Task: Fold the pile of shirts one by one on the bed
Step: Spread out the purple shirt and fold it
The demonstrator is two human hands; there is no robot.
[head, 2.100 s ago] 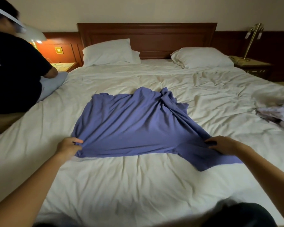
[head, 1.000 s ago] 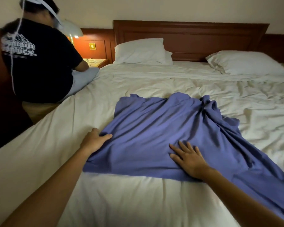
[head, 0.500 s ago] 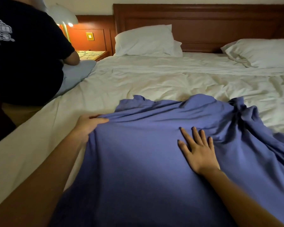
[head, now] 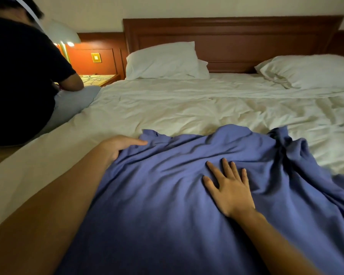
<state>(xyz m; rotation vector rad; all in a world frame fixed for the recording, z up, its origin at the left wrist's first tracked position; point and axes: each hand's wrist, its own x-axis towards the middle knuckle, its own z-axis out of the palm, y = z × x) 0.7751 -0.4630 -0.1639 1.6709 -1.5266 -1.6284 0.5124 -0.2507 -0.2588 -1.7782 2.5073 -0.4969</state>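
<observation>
Pressing blue shirt (head: pixel 167 205) on bed (head: pixel 187 108), right hand (head: pixel 229 192) spread flat, left hand (head: pixel 117 145) at edge — grip unclear

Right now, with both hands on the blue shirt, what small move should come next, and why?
Probably slide the right hand outward to the right, flat on the blue shirt, while the left hand steadies the left edge where it rests. The cloth is creased around the right hand and bunched along its right side, so it likely needs smoothing before any fold.
</observation>
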